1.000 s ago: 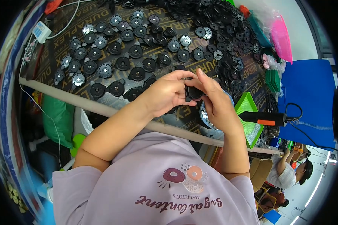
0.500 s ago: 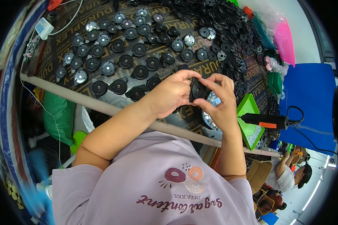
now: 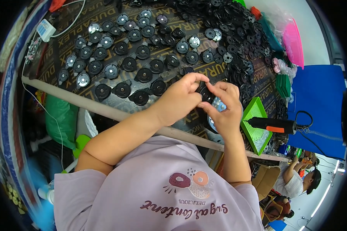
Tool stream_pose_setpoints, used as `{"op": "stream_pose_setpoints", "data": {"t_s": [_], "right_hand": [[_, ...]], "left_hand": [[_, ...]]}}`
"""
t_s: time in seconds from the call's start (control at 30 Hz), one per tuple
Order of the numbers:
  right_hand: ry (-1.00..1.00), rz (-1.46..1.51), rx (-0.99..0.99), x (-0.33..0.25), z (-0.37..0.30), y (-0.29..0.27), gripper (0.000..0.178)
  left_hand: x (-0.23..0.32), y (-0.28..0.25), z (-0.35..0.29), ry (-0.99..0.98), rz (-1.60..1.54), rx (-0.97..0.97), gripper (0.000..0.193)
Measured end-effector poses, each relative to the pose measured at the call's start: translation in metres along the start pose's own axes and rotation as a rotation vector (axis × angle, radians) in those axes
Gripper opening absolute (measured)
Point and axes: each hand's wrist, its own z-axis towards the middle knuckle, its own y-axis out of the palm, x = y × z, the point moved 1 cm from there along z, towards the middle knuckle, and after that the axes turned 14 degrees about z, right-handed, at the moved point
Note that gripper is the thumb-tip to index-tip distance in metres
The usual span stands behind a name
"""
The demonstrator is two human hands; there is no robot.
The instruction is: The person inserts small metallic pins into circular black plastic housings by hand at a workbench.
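Note:
A black round plastic part is held up between my two hands, above the table's near edge. My left hand is closed on its left side, the index finger reaching over the top. My right hand pinches the right side between thumb and fingers. The part is tilted, and the fingers cover much of it. Behind my right hand lies a light-blue round plate, partly hidden, with shiny metal bits around its rim.
Many similar black round parts lie spread over the dark table, with a heap at the far right. To my right are a green tray of small metal pieces and a black electric screwdriver on a coiled cord. Another person sits at lower right.
The black part has turned in my fingers, from facing up toward me to a steeper tilt. My left hand has rolled slightly, and its fingers now cover more of the part.

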Motion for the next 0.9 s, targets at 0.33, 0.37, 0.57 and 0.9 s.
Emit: {"op": "stream_pose_setpoints", "data": {"t_s": [0.33, 0.37, 0.57, 0.9], "right_hand": [[0.324, -0.065, 0.099, 0.004, -0.031, -0.021, 0.057], [0.402, -0.151, 0.008, 0.008, -0.038, -0.027, 0.054], [0.419, -0.306, -0.066, 0.025, -0.067, -0.035, 0.036], [0.307, -0.202, 0.166, 0.051, -0.082, -0.035, 0.008]], "left_hand": [[0.013, -0.005, 0.060, 0.444, 1.241, 0.272, 0.025], [0.021, -0.009, 0.068, 0.466, 1.251, 0.272, 0.026], [0.016, -0.010, 0.115, 0.293, 1.694, 0.162, 0.029], [0.033, -0.004, 0.128, 0.357, 2.053, 0.036, 0.021]]}}
